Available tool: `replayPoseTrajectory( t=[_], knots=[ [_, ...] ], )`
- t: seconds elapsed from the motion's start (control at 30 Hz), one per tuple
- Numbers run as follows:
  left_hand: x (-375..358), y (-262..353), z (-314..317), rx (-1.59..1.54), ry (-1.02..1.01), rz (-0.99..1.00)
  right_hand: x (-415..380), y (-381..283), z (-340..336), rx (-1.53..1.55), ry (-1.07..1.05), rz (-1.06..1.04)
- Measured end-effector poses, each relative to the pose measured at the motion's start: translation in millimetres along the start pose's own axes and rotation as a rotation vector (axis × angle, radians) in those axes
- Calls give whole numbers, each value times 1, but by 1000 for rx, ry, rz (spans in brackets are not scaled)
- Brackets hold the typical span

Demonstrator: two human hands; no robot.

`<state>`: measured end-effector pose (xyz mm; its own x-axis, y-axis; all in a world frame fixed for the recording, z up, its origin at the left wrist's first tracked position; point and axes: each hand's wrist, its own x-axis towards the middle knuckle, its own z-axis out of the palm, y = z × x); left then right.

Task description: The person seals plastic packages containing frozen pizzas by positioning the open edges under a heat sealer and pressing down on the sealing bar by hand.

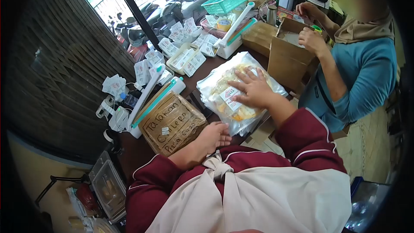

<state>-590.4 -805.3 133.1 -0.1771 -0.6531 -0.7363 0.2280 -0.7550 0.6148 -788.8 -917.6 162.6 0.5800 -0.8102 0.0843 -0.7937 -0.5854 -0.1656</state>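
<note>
A stack of clear plastic packages [220, 82] with yellowish, flat contents lies on the dark table, with a white printed label [230, 96] on the top one. My right hand [252, 89] rests palm down on the top package, its fingers spread. Near the stack's lower left corner is my left hand [215, 136], fingers loosely extended, with nothing seen in it. That forearm lies against a taped cardboard box [174, 123] with handwriting. Behind the box stands a white and teal sealer [151, 103], its arm raised.
White containers of printed labels [185, 58] line the window side. A second sealer [235, 39] and a teal basket [224, 1] stand farther back. At the right, a co-worker in a blue sleeve [366, 69] reaches over an open cardboard box [289, 60].
</note>
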Motion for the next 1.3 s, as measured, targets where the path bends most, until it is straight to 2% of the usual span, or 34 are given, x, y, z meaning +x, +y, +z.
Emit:
replayPoseTrajectory(
  t=[0.1,0.23,0.37,0.5,0.6,0.77,0.87,1.03,1.17,1.3],
  knots=[
    [9,-2,6,53,-5,-18,-2,1,-11,14,-62,22],
    [12,7,8,-90,-110,97,1,11,-11,49,-50,-33],
    [10,9,22,-274,-27,122,5,26,-14,84,-49,-110],
    [25,-10,3,-172,-49,90,9,30,-18,125,-61,-148],
    [19,-24,-13,-98,55,50,10,26,-24,109,-77,-159],
    [-21,-58,-39,-169,240,99,12,20,-29,150,-78,-140],
    [-32,-98,-66,-264,355,48,11,14,-30,56,-19,-92],
    [-73,-136,-93,-311,432,74,-6,-17,-42,111,207,-98],
    [-100,-174,-126,-365,465,187,-28,-72,-48,305,203,-333],
    [-145,-222,-146,-454,576,294,-44,-143,-11,352,-48,-464]
  ],
)
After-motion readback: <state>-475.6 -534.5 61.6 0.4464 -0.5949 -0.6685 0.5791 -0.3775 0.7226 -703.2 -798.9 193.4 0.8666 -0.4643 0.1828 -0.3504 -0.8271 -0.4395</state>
